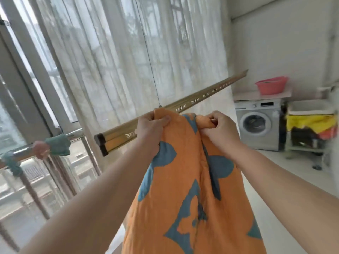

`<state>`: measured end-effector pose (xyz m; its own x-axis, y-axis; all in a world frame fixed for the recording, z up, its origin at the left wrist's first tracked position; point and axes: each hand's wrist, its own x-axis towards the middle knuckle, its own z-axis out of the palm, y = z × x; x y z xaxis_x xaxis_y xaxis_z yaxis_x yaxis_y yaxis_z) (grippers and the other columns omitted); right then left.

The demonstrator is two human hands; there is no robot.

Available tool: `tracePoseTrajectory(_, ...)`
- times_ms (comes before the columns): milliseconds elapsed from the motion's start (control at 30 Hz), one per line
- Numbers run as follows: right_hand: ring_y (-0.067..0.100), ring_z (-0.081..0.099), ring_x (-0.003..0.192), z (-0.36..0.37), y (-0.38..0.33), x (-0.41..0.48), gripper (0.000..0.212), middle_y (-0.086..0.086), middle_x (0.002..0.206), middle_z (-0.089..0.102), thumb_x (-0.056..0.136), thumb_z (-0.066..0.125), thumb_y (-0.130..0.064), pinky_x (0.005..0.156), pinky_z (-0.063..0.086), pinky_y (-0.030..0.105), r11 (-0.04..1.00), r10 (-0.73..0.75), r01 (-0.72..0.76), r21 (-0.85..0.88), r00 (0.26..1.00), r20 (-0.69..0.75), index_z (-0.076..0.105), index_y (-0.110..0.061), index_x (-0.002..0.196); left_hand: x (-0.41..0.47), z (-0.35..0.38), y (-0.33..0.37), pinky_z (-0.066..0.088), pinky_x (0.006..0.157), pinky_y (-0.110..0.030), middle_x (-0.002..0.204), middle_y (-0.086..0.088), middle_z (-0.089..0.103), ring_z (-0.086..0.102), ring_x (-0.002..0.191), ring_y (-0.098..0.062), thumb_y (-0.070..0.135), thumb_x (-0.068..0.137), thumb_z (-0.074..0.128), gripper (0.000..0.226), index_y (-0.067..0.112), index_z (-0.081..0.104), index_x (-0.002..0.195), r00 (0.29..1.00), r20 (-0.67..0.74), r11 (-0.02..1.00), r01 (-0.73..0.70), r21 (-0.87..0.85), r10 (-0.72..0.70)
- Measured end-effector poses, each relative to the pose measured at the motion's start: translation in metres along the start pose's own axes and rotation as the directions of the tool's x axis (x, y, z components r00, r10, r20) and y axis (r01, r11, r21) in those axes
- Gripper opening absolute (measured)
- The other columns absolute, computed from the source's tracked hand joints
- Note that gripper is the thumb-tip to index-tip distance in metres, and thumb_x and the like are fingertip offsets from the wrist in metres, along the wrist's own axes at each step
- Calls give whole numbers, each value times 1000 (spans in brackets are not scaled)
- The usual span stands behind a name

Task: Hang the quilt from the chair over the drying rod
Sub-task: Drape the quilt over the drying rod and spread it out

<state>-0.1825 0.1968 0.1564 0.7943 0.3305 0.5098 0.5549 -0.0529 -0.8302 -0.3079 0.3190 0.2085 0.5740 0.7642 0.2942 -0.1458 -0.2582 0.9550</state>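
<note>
An orange quilt (pixel 185 180) with blue patches hangs down from both my hands in the middle of the view. My left hand (pixel 151 125) grips its top edge, and my right hand (pixel 219 128) pinches a bunched fold beside it. Both hands hold the quilt's top right at the golden drying rod (pixel 200 98), which runs from lower left to upper right and hangs on a thin cable. The rod's dark end cap (pixel 100 143) points toward me on the left. The chair is out of sight.
Sheer white curtains (pixel 128 52) cover the windows behind the rod. A metal railing (pixel 23 152) with teal and pink cloths runs at the left. At the right stand a grey washing machine (pixel 258 125), a pink basin (pixel 272 85) on top, and a cart with yellow fabric (pixel 311 123).
</note>
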Motion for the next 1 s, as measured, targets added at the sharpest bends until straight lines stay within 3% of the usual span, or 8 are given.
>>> tracePoseTrajectory(233,11,54,76,-44,46,114,24,-16,75,54,71,69,-11,61,39,25,999,-41,41,-15,999,-34,59,-24,89,85,109,8,58,79,-41,90,-6,73,70,86,-22,11,84,71,12,23,67,84,999,29,999,-42,6,41)
tracePoseTrajectory(367,11,53,75,-60,71,167,22,-16,74,54,71,69,-9,60,38,23,999,-45,44,-13,996,-81,59,-20,87,130,156,5,59,79,-40,95,-6,73,70,88,-23,12,83,72,23,13,69,106,997,55,998,-57,-3,58)
tracePoseTrajectory(467,11,53,81,-65,92,201,28,-19,76,52,71,72,-10,69,40,25,999,-37,36,-10,993,-109,59,-24,92,164,185,-4,58,81,-42,98,-7,73,70,90,-23,12,82,73,31,12,68,112,995,76,998,-56,-19,57)
tracePoseTrajectory(567,14,55,87,-65,115,235,32,-20,79,52,70,75,-14,77,45,31,998,-43,35,-53,989,-141,59,-28,94,200,212,-19,59,80,-39,97,-6,72,70,90,-22,10,82,73,29,12,69,111,993,103,997,-59,-54,64)
tracePoseTrajectory(700,12,54,86,-54,153,285,29,-23,78,50,74,71,-17,78,44,31,989,-74,50,-138,981,-181,55,-33,92,255,249,-43,59,67,-30,85,-2,71,70,79,-16,6,84,71,15,18,68,92,985,161,992,-46,-115,64)
tracePoseTrajectory(867,14,54,88,-35,197,353,26,-24,79,48,81,64,-16,82,46,35,978,-70,18,-208,967,-244,51,-35,93,332,300,-69,59,66,-30,85,-6,72,70,78,-18,5,83,72,14,14,68,94,962,269,985,-5,-174,52)
tracePoseTrajectory(1000,12,53,95,-22,228,405,34,-15,94,51,80,67,-23,82,44,31,986,3,-49,-161,961,-275,54,-30,112,391,340,-85,60,70,-34,87,-8,72,70,79,-21,5,82,72,16,10,69,97,943,330,979,41,-202,29)
